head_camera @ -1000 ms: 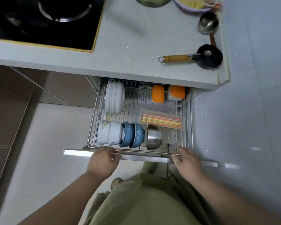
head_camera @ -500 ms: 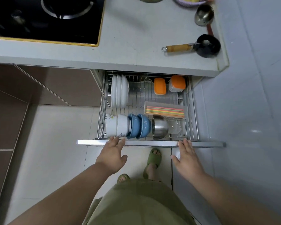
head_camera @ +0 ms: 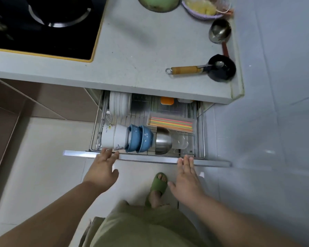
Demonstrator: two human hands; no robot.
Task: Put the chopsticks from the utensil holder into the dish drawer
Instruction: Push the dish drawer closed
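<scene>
While both hands press flat on its front rail, the dish drawer stands partly open beneath the counter. The left hand and right hand are spread, fingers loose, gripping nothing. Inside the wire rack, the coloured chopsticks already lie in a clear tray at the right, behind a steel bowl, blue bowls and white cups; white plates stand further back. The task appears nearly done, with only closing left. Nothing seems to block the drawer's travel. On the counter beyond rest a small black pan and a ladle. No utensil holder is visible.
</scene>
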